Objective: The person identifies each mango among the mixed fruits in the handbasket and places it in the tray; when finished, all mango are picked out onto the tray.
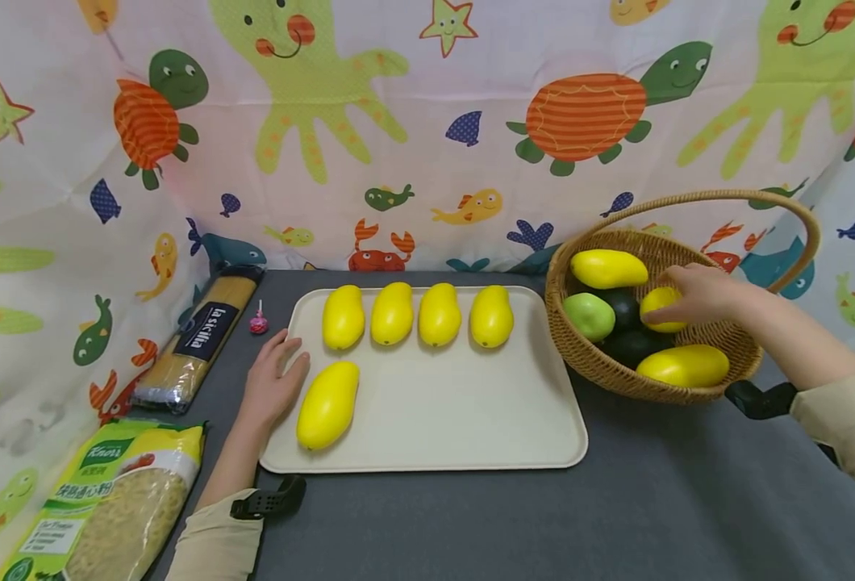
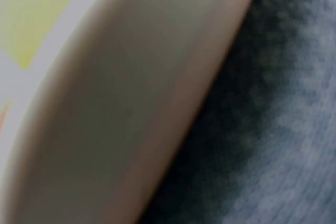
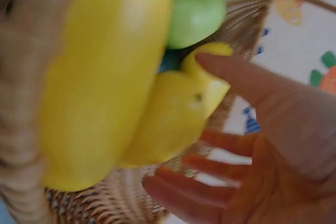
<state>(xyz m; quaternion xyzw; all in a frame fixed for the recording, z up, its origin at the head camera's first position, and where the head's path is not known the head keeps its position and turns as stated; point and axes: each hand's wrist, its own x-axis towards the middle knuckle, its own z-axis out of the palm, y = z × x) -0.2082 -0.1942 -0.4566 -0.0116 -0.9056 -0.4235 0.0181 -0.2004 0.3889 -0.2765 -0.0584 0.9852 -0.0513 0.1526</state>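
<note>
In the head view, my left hand [image 1: 275, 383] rests at the left rim of a cream tray [image 1: 456, 411], fingers relaxed. Four-plus yellow mangoes make up several on the tray: a row along the back and one mango [image 1: 328, 406] at front left, beside that hand. My right hand [image 1: 703, 294] reaches into a wicker basket [image 1: 594, 367], over a yellow fruit [image 1: 661, 310]. The right wrist view has the right hand [image 3: 262, 145] with thumb and fingers spread beside yellow fruit [image 3: 165, 121]; contact is unclear. The left wrist view is blurred and shows no hand clearly.
The basket also holds a green fruit [image 1: 589, 316], dark fruits and more mangoes [image 1: 683, 366], under a tall arched handle [image 1: 696, 196]. Left of the tray lie a pasta pack [image 1: 198, 339], a Knorr bag [image 1: 118, 500] and a small lollipop [image 1: 258, 323]. A patterned cloth hangs behind.
</note>
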